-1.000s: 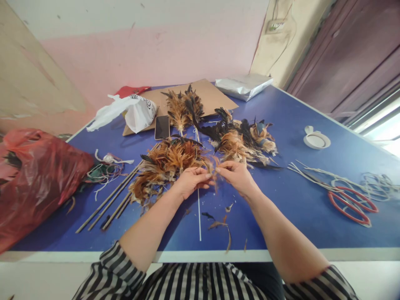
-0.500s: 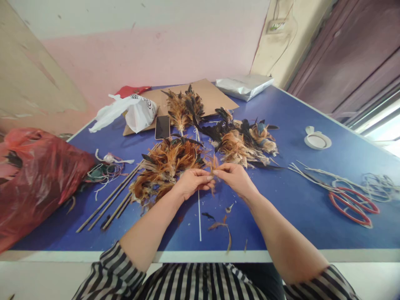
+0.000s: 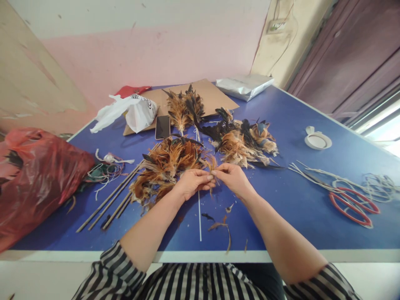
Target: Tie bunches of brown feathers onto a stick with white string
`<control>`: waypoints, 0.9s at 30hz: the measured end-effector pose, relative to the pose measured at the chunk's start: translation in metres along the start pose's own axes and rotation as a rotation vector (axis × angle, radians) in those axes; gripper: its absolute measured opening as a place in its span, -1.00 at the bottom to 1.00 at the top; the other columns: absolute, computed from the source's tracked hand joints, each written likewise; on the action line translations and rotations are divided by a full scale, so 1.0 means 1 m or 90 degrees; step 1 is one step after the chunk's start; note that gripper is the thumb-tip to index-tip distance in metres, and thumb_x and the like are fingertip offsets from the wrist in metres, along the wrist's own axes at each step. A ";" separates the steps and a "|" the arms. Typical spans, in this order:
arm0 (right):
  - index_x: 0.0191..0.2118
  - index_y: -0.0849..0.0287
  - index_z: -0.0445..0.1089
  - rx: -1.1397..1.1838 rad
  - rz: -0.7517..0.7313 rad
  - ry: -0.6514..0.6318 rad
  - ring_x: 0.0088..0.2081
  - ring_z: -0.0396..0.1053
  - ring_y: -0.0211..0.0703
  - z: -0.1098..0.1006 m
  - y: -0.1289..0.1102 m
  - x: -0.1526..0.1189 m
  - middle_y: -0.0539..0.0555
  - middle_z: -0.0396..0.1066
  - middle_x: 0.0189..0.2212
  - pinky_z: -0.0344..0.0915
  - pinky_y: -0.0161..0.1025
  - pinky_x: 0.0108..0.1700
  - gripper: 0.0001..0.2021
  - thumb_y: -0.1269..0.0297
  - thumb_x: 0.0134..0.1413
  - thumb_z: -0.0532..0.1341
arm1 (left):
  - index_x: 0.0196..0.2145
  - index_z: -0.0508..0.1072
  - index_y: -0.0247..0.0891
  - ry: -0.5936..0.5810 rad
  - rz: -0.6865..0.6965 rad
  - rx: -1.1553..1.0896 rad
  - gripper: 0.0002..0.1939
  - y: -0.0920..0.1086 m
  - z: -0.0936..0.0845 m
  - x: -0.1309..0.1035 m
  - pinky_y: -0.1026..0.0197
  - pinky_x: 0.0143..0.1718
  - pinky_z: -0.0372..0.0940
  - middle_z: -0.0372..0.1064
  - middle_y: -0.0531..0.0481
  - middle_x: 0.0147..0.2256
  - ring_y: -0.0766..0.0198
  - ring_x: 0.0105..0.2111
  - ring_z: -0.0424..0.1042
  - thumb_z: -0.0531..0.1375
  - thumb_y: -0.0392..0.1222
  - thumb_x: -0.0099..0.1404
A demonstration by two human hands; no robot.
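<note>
Near the middle of the frame, the left hand (image 3: 196, 181) and the right hand (image 3: 233, 177) meet, fingertips almost together, over a blue table (image 3: 296, 116). Both pinch a small tuft of orange-brown feathers (image 3: 212, 163): the left grips it between thumb and bent fingers, the right between thumb and forefinger. The tuft fans out above the fingertips, with a few wisps hanging below; whether any single quill passes from one hand to the other is too small to tell.

Just beside the left hand, left of centre, lies a pile of brown feathers (image 3: 171, 156), partly over the upper ends of some thin sticks (image 3: 109, 202). Just above the right hand lies a pile of black and tan feathers (image 3: 234, 146). In the upper middle, a feather bunch (image 3: 183, 109) lies partly on a cardboard sheet (image 3: 218, 96), with a phone (image 3: 162, 127) to its left. Below the hands, in the lower middle, are loose feathers (image 3: 219, 225) and a thin white strip (image 3: 200, 221).

At the right of the frame lie red-handled scissors (image 3: 340, 189) among white strings (image 3: 379, 186), with a small white dish (image 3: 317, 141) above them. A red plastic bag (image 3: 46, 183) fills the left edge.
</note>
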State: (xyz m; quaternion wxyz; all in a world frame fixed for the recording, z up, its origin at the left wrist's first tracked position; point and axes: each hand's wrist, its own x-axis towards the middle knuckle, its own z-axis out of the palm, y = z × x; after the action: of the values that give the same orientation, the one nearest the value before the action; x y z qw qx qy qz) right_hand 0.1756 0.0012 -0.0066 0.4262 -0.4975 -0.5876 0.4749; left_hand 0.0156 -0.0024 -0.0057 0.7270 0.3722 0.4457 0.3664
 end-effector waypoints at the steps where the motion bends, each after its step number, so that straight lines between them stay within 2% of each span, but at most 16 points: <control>1: -0.49 0.24 0.41 -0.002 -0.002 -0.003 -0.51 0.26 -0.29 0.000 0.000 0.000 0.01 0.40 -0.56 0.19 -0.31 -0.39 -0.79 0.17 -0.17 0.23 | -0.43 0.46 -0.45 -0.002 -0.002 0.006 -0.75 0.000 0.000 0.000 0.43 -0.51 0.33 0.45 -0.14 -0.46 0.35 -0.52 0.44 0.34 -0.25 -0.09; 4: -0.48 0.24 0.41 0.020 0.023 -0.021 -0.59 0.18 -0.36 0.001 -0.002 -0.001 -0.03 0.34 -0.61 0.13 -0.34 -0.49 -0.79 0.16 -0.18 0.24 | -0.46 0.46 -0.46 -0.023 0.001 0.023 -0.80 0.000 0.000 0.000 0.44 -0.50 0.33 0.43 -0.10 -0.51 0.39 -0.54 0.42 0.32 -0.26 -0.06; 8: -0.41 0.24 0.36 0.166 0.096 -0.057 -0.69 0.02 -0.44 -0.005 -0.001 0.002 -0.09 0.22 -0.67 -0.02 -0.39 -0.65 -0.71 0.09 -0.16 0.24 | -0.46 0.45 -0.44 -0.009 0.006 -0.026 -0.84 0.001 -0.002 0.001 0.44 -0.51 0.33 0.43 -0.08 -0.51 0.40 -0.55 0.42 0.30 -0.30 -0.04; 12: -0.46 0.25 0.33 0.185 0.101 -0.058 -0.67 0.06 -0.44 -0.011 0.003 0.006 -0.07 0.24 -0.63 0.02 -0.40 -0.64 -0.70 0.07 -0.17 0.25 | -0.44 0.44 -0.43 0.029 0.009 -0.088 -0.87 0.002 -0.004 0.004 0.44 -0.51 0.32 0.44 -0.07 -0.51 0.40 -0.54 0.43 0.29 -0.35 -0.02; 16: -0.45 0.24 0.34 0.109 0.094 -0.077 -0.67 0.06 -0.43 -0.007 0.003 0.004 -0.08 0.22 -0.66 0.00 -0.40 -0.64 -0.70 0.07 -0.20 0.26 | -0.44 0.43 -0.43 0.033 0.036 -0.077 -0.85 0.002 -0.003 0.004 0.41 -0.50 0.33 0.43 -0.06 -0.52 0.40 -0.55 0.42 0.29 -0.33 -0.02; 21: -0.46 0.24 0.36 0.023 0.072 -0.065 -0.66 0.06 -0.43 -0.001 0.000 0.001 -0.10 0.21 -0.71 -0.02 -0.40 -0.62 -0.76 0.15 -0.21 0.28 | -0.45 0.42 -0.41 0.042 0.057 -0.053 -0.82 0.000 -0.002 0.003 0.40 -0.52 0.32 0.42 -0.04 -0.54 0.38 -0.55 0.42 0.31 -0.30 -0.05; 27: -0.52 0.24 0.31 0.207 0.107 -0.072 -0.69 -0.02 -0.46 -0.008 0.001 0.003 -0.14 0.12 -0.72 -0.11 -0.40 -0.64 -0.77 0.18 -0.24 0.30 | -0.41 0.44 -0.41 0.054 0.044 -0.100 -0.80 -0.001 -0.007 0.007 0.41 -0.52 0.34 0.45 -0.10 -0.38 0.36 -0.48 0.44 0.30 -0.30 -0.04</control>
State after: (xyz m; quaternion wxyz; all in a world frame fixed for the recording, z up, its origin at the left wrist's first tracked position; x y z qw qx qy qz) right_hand 0.1830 0.0057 -0.0064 0.4258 -0.4420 -0.4825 0.6249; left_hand 0.0118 0.0046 -0.0113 0.7213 0.3130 0.4330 0.4408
